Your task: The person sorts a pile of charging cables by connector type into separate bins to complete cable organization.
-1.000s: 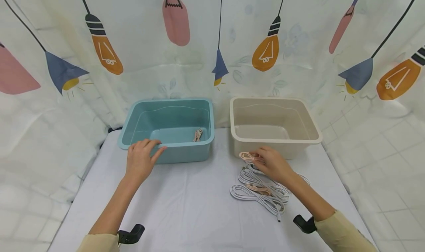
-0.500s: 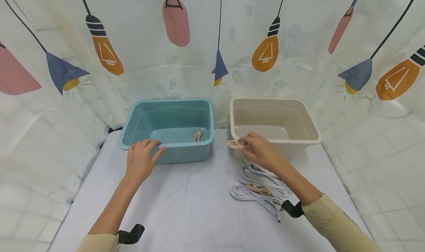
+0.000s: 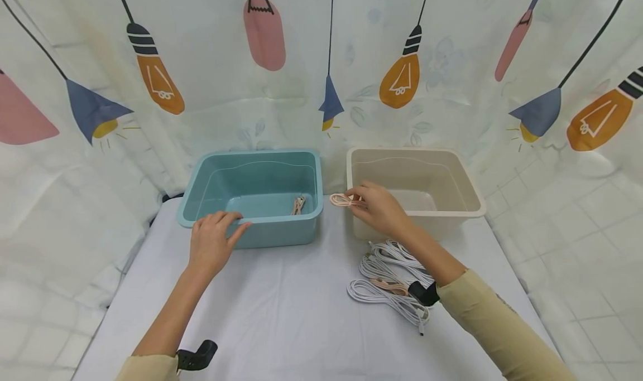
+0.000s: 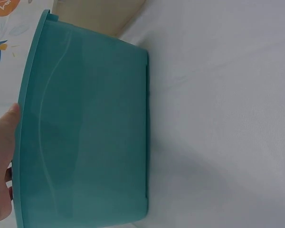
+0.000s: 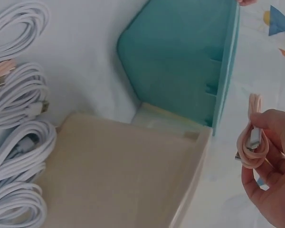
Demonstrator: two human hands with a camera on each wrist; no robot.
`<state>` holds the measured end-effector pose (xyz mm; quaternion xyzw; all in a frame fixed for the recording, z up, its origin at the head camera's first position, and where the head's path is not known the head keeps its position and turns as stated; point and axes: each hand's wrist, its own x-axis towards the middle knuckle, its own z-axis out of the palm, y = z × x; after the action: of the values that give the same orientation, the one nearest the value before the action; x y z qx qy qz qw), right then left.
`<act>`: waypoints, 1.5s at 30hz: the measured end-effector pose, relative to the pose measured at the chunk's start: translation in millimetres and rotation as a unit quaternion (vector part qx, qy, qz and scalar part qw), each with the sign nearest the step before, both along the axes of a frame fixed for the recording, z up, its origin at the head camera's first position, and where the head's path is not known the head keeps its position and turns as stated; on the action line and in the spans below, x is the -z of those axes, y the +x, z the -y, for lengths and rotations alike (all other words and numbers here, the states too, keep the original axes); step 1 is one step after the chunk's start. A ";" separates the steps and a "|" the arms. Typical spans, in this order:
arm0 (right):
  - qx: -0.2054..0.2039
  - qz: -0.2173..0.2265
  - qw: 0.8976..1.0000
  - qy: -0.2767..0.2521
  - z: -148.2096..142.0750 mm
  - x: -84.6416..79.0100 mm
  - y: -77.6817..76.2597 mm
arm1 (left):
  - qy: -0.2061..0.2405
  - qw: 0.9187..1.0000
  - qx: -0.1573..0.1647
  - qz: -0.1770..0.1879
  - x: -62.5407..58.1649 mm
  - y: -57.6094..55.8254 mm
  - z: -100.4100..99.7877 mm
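My right hand pinches a coiled pink cable in the air between the teal bin and the beige bin; the right wrist view shows the pink cable looped in my fingers. My left hand rests on the teal bin's front rim, fingers over the edge; in the left wrist view the hand lies against the teal bin. Another pink cable lies inside the teal bin. A pile of coiled white cables lies on the table, one pink cable among them.
A white cloth covers the table. A curtain printed with lamps and bulbs hangs close behind both bins. Black wrist-camera mounts sit on my forearms. The right wrist view shows white cable coils beside the beige bin.
My right hand lifted a pink cable from the pile and carried it up and left, toward the gap between the bins. My left hand stayed on the teal bin's rim.
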<state>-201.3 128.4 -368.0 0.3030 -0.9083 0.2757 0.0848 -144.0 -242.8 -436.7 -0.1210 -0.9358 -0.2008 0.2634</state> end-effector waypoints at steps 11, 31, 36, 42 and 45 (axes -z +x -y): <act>-0.003 0.009 1.000 -0.003 22.4 -10.6 -18.1 | 0.001 1.000 0.000 -0.008 2.1 0.1 1.2; 0.024 0.068 0.997 0.042 71.9 -27.4 -48.7 | 0.003 1.000 -0.001 -0.004 3.0 0.4 1.1; 0.024 0.074 0.995 0.068 79.9 -28.7 -56.2 | 0.002 1.000 -0.002 -0.005 2.9 -0.2 1.1; 0.018 0.072 0.994 0.076 91.8 -32.1 -65.6 | 0.004 1.000 -0.002 -0.003 3.2 -1.5 1.5; 0.014 0.070 0.994 0.077 97.8 -34.4 -69.3 | 0.003 1.000 -0.002 -0.003 3.5 -2.0 1.6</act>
<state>-270.6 30.6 -333.6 0.2760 -0.9347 0.2239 0.0010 -146.0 -244.4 -440.2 -0.1187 -0.9345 -0.2030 0.2672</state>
